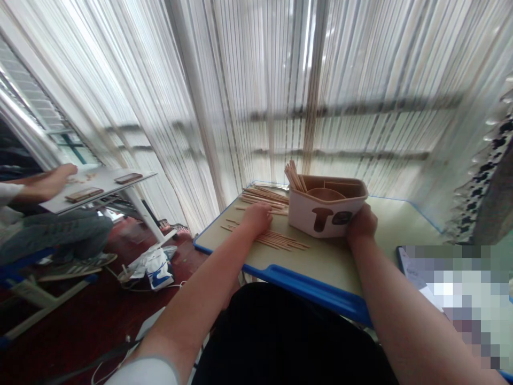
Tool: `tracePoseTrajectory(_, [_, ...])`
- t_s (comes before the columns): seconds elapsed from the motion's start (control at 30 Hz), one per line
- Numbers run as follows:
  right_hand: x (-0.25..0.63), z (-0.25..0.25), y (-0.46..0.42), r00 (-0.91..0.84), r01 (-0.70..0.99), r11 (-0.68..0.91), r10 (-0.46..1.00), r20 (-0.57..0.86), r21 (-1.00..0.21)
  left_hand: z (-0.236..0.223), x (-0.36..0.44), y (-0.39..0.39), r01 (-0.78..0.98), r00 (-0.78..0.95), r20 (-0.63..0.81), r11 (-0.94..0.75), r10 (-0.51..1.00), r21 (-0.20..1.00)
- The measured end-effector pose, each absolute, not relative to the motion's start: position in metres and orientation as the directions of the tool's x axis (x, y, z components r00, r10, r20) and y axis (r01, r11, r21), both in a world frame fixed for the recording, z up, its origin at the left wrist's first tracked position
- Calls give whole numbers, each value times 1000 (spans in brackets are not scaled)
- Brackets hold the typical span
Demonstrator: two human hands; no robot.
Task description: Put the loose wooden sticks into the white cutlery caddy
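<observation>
On the small table lie many thin wooden sticks [282, 241], in a loose bundle near me and another pile behind it. My left hand [258, 218] rests on the nearer bundle with its fingers curled round some of the sticks, whose ends show on both sides of it. A white and brown storage box [320, 214] with compartments stands to the right. More upright sticks [294, 176] lean in its left compartment. My right hand [363, 224] grips the box by its right front corner; most of its fingers are hidden behind the box.
The table [395, 219] has a raised blue edge [312, 289]. A dark-edged flat device [412, 272], partly pixelated, lies at the right. Striped curtains [248, 80] hang behind. At left, another person's hand [60, 176] is over a white table [108, 187]. Bags [158, 270] lie on the floor.
</observation>
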State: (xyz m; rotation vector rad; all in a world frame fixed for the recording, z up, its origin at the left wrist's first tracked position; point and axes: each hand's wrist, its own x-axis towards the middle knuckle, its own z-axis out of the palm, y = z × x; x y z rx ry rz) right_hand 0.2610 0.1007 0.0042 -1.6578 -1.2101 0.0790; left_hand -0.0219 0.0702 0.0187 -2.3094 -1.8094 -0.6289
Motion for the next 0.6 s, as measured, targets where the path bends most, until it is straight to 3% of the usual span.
tracePoseTrajectory(0.1, [263, 6, 98, 519, 710, -58, 717, 466, -702, 21, -19, 68, 873, 290, 385, -407, 876, 269])
tracePoseTrajectory(0.23, [263, 10, 94, 516, 727, -95, 730, 449, -680, 19, -12, 65, 765, 482, 139, -493, 865, 414])
tracePoseTrajectory(0.3, [262, 11, 94, 502, 744, -111, 743, 442, -659, 18, -10, 65, 733, 534, 88, -512, 841, 448])
tracePoseTrajectory(0.43, [260, 11, 95, 506, 745, -127, 747, 432, -655, 15, -10, 66, 702, 539, 121, -524, 834, 483])
tracePoseTrajectory(0.6, [259, 10, 95, 511, 754, -141, 740, 438, -642, 20, -28, 66, 779, 467, 91, -457, 880, 430])
